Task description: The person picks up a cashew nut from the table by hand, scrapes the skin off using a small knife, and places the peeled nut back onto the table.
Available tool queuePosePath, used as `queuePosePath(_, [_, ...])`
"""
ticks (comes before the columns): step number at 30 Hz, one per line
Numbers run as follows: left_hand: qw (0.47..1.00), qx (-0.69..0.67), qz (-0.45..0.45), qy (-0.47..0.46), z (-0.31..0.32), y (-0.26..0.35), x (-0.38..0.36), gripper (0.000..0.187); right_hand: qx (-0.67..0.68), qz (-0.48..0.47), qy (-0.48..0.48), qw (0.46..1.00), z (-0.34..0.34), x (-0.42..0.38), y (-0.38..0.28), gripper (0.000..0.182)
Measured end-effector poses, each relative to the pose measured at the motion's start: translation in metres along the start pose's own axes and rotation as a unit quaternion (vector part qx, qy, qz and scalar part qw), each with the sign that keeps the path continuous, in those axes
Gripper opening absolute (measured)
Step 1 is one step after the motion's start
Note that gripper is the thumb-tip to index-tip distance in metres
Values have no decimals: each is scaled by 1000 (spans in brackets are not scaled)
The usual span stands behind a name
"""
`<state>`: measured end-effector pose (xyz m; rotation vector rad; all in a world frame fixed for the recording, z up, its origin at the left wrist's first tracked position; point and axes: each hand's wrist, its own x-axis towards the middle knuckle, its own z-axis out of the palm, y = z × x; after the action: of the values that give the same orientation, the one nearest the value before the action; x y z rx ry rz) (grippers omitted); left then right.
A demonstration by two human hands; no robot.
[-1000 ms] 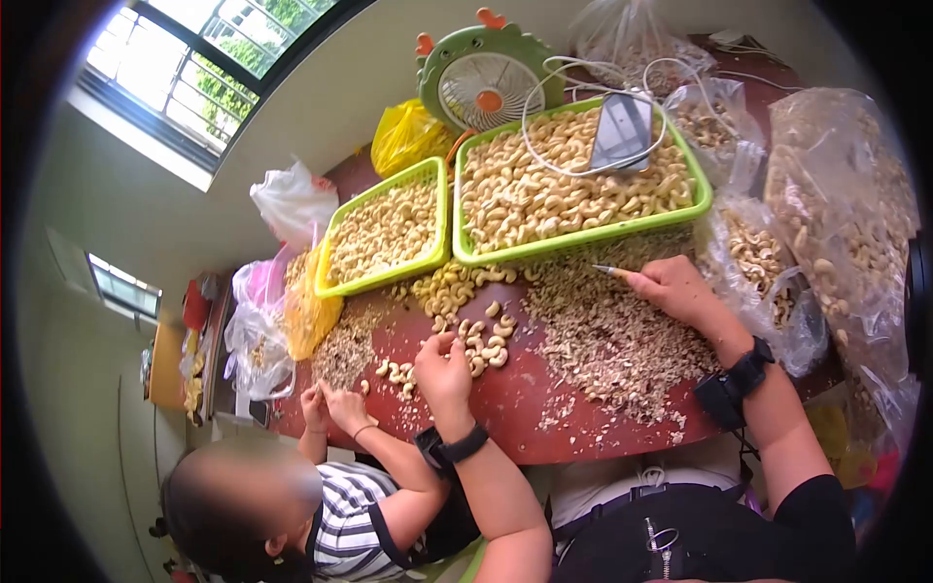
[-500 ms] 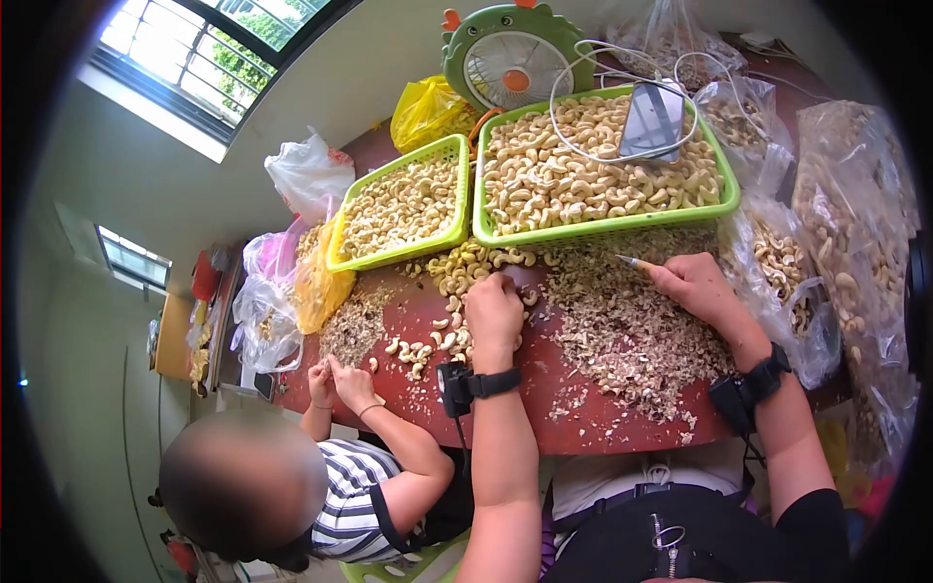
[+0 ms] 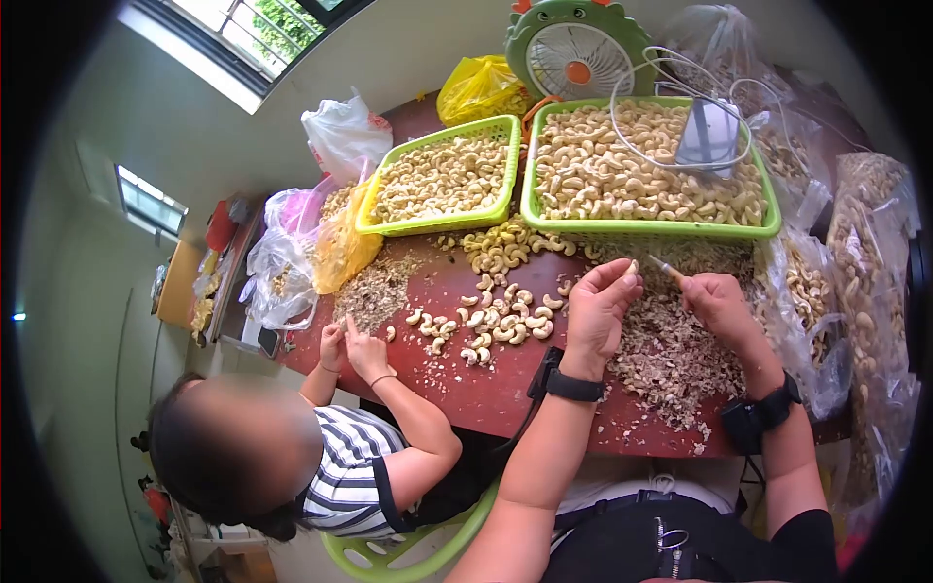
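Observation:
My left hand (image 3: 601,306) is raised over the edge of the peel scraps, pinching a cashew (image 3: 633,267) between thumb and fingertips. Close by on the right, my right hand (image 3: 717,303) is wrapped round a small knife (image 3: 667,269), its blade pointing up and left toward the cashew. Brown peel scraps (image 3: 671,364) lie beneath both hands. Loose cashews (image 3: 505,321) are spread on the red table (image 3: 486,389) to the left of my left hand. Behind my hands stands a large green basket (image 3: 661,230) full of cashews.
A smaller green basket (image 3: 437,225) holds cashews, with plastic bags (image 3: 282,262) beside it. A phone (image 3: 708,136) with a white cable lies on the large basket. Behind stands a green fan (image 3: 580,58). Bags of nuts (image 3: 860,291) line the right. Another person (image 3: 360,457) sits at left.
My left hand has left the loose cashews and moved right, toward the knife, now with a cashew in its fingertips. The view has shifted, so the baskets appear further right.

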<state>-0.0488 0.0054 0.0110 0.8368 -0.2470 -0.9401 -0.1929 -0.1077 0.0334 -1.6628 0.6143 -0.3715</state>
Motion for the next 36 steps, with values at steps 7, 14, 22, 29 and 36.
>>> queuePosePath(7, [999,-30,2,-34,4,-4,-8,19,-83,-32,7,996,12,-2,-2,39])
queuePosePath(14, [999,-37,9,-19,10,-1,-12,17,-76,-38,9,996,13,-1,5,41])
queuePosePath(22, [999,-37,27,-7,12,-3,-13,13,-88,-58,17,994,14,1,11,42])
queuePosePath(29, [998,-48,36,-5,18,-5,-14,11,-80,-38,11,996,14,1,9,42])
queuePosePath(36, [997,22,68,35,20,-7,-15,16,-69,-34,-5,997,15,1,11,40])
